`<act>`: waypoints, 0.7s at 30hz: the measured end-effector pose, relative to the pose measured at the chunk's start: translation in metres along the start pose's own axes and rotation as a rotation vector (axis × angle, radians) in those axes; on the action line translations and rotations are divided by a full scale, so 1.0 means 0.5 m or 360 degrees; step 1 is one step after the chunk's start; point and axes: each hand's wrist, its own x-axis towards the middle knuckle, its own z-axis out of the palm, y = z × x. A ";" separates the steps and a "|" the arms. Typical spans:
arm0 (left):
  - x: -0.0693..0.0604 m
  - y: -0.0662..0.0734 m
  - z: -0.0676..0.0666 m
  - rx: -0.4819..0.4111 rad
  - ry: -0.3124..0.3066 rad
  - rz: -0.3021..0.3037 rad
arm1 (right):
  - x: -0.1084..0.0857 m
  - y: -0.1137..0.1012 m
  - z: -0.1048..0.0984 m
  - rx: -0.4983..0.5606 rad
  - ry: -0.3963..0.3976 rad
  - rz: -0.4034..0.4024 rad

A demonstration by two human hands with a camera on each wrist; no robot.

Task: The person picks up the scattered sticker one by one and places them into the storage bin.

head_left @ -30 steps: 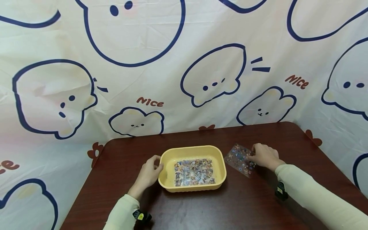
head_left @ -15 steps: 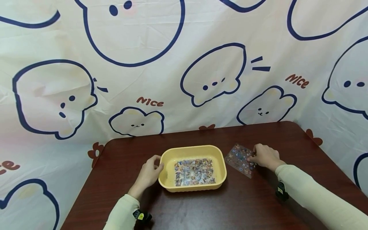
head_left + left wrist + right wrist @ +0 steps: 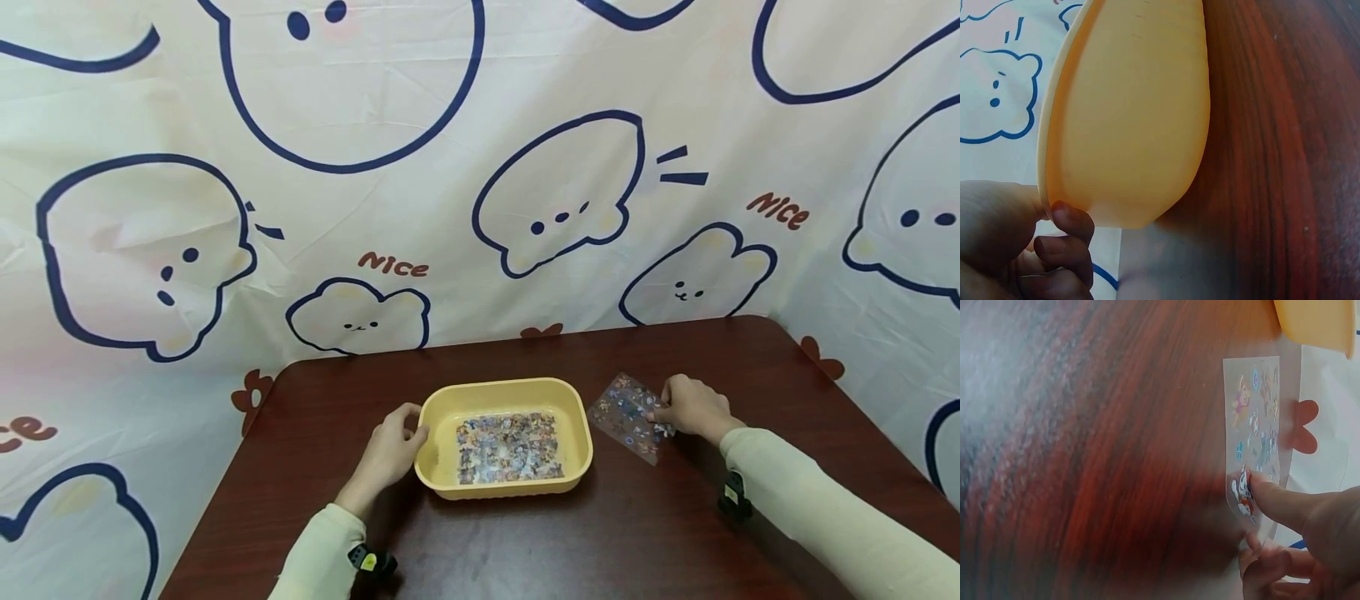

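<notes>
My left hand [image 3: 388, 450] grips the left end of a yellow plastic basin [image 3: 517, 492]. In the left wrist view the thumb and fingers [image 3: 1072, 222] pinch the basin's rim, and the basin's outer wall [image 3: 1129, 119] fills the middle. On the basin's floor lies a layer of small multicoloured printed pieces [image 3: 510, 446], too small to make out singly. To the right of the basin, my right hand [image 3: 697, 408] pinches the corner of a clear sticker sheet [image 3: 622, 417]. The right wrist view shows the thumb over cartoon figures on that sheet [image 3: 1250, 425].
Both things stand on a dark reddish-brown wooden table [image 3: 517, 550]. Behind it and at the sides hangs a white cloth [image 3: 450, 200] with blue cartoon outlines. A wrist camera [image 3: 735, 497] is strapped on each sleeve.
My right hand and the sticker sheet have shifted very slightly to the right. The left hand keeps its hold on the basin, which stays in place.
</notes>
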 end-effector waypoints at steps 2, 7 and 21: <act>0.000 0.001 0.000 -0.0004 -0.0007 -0.0001 | 0.001 0.003 0.000 0.0014 -0.0021 0.0010; 0.001 -0.001 0.001 -0.0008 -0.0024 -0.0010 | 0.004 0.007 -0.002 0.0011 -0.0004 -0.0001; 0.003 -0.005 0.002 -0.0027 -0.0016 -0.0004 | 0.007 0.012 -0.010 0.0015 0.0024 0.0020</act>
